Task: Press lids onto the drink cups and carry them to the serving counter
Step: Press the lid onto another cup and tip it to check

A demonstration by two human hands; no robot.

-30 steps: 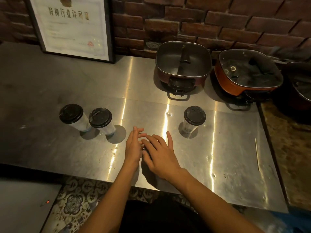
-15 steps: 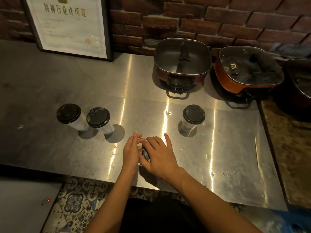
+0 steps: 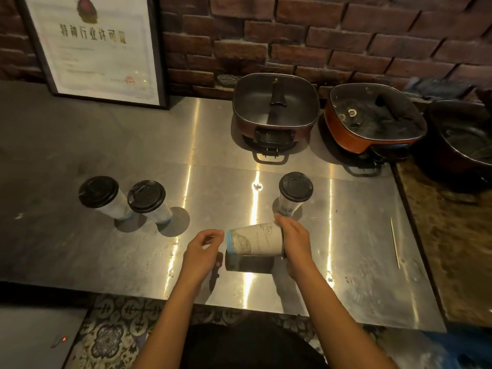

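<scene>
Steel counter (image 3: 106, 257); sideways cup (image 3: 254, 239) in right grip (image 3: 295, 242)

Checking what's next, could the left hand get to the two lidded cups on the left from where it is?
Probably yes. The left hand is empty, and bare counter lies between it and the two lidded cups.

Dim light. My steel counter (image 3: 111, 145) shows bright glare streaks. Red brick wall (image 3: 332, 35) behind it; a framed certificate (image 3: 93, 46) leans there. Three lidded electric pots along the back right. Patterned floor tiles (image 3: 111, 339) below me.
</scene>
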